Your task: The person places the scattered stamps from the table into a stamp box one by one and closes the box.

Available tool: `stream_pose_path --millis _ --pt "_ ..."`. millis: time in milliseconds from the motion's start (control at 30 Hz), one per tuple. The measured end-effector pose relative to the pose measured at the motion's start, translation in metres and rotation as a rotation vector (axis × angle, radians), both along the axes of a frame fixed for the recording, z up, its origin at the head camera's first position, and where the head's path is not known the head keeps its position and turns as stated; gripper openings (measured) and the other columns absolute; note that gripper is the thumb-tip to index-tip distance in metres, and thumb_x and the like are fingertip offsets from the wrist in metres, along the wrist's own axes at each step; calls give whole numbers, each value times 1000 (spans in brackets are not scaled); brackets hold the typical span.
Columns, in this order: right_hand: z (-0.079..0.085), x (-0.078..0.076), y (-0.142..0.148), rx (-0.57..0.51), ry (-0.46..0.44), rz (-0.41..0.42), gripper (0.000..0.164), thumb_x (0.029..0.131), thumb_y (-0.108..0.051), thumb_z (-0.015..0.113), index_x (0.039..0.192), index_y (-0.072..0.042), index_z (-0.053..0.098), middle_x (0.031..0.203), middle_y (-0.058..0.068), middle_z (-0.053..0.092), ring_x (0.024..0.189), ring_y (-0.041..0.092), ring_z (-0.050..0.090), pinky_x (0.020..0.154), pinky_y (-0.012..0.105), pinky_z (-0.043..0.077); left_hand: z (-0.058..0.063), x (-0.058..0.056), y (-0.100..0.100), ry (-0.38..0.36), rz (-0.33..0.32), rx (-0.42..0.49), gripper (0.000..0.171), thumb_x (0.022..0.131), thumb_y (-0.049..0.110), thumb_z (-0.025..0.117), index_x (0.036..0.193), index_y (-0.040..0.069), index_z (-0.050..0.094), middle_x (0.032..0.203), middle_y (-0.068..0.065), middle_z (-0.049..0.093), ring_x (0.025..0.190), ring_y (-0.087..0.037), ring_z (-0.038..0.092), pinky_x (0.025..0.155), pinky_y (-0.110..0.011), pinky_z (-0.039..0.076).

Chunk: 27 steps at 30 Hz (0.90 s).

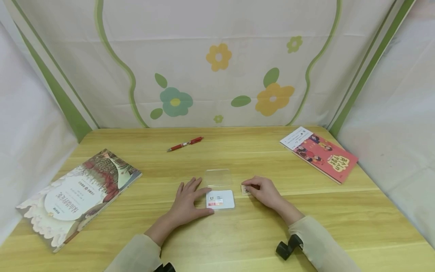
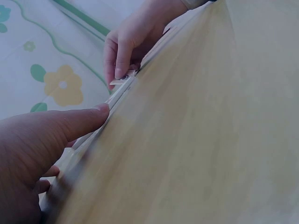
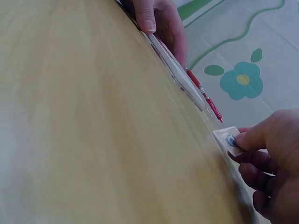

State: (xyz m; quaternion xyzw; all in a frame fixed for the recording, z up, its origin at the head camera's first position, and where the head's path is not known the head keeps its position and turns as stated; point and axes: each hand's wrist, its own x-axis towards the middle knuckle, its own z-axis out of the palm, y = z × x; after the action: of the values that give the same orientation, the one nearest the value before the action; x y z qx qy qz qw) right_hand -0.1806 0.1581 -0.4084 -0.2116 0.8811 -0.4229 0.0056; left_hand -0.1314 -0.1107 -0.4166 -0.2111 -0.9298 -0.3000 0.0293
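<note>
A clear plastic card case point(image 1: 218, 177) lies open in the middle of the table, its lid folded back. White printed cards point(image 1: 224, 200) sit in its near half. My left hand point(image 1: 187, 202) holds that half from the left, thumb at the near corner and index finger at the far one. To the right of the case, my right hand point(image 1: 265, 190) pinches a small square card point(image 3: 226, 138) between thumb and fingers. The card is pale, with a round blue mark partly under the thumb. In the left wrist view, the left thumb point(image 2: 88, 123) lies along the case's edge.
A red pen point(image 1: 185, 144) lies behind the case. A large illustrated book point(image 1: 81, 192) rests at the left, and a red-covered book point(image 1: 323, 155) at the back right. A flowered white curtain point(image 1: 244, 34) hangs behind the wooden table point(image 1: 251, 241).
</note>
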Motion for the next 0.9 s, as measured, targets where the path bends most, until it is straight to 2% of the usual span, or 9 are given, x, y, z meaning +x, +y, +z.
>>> stream_pose_path --millis 133,233,333,400,600,667,900 --pt "12 6 -11 -67 -77 15 14 80 -8 61 92 -4 67 87 5 63 70 13 52 58 23 43 0 0 0 -3 1 -4 63 67 55 63 119 20 54 136 -13 28 126 -28 14 97 -51 2" --pt "28 16 -24 -114 -124 59 15 80 -4 60 91 2 66 83 10 63 61 14 47 50 22 40 1 0 0 -6 4 -6 63 67 55 63 119 20 54 136 -13 28 126 -29 14 97 -51 2" --pt "39 25 -36 -140 -140 113 14 79 0 59 90 7 64 83 14 63 62 15 49 52 21 40 1 0 0 -4 6 -6 63 67 55 63 118 21 54 136 -12 28 126 -29 14 97 -51 1" --pt "38 27 -40 -148 -153 130 13 79 0 59 89 6 65 85 14 63 67 15 51 56 22 42 1 0 1 -2 6 -1 62 67 55 63 118 21 54 136 -13 29 126 -29 14 97 -51 1" --pt "8 17 -37 -149 -142 149 13 79 -9 63 88 -2 68 85 6 64 71 11 53 60 24 44 0 0 2 2 3 1 62 67 55 63 118 20 54 136 -13 28 126 -29 14 97 -51 1" --pt "3 15 -37 -147 -135 146 13 79 -12 63 88 -5 69 85 3 64 70 10 52 59 23 44 0 0 2 2 5 -2 62 67 55 63 118 21 54 136 -12 28 126 -29 14 97 -51 1" --pt "34 33 -50 -127 -119 116 12 78 2 60 88 5 66 83 14 62 70 19 52 60 24 42 0 0 1 7 3 -9 61 68 54 63 118 21 54 136 -13 29 126 -29 14 96 -52 2"
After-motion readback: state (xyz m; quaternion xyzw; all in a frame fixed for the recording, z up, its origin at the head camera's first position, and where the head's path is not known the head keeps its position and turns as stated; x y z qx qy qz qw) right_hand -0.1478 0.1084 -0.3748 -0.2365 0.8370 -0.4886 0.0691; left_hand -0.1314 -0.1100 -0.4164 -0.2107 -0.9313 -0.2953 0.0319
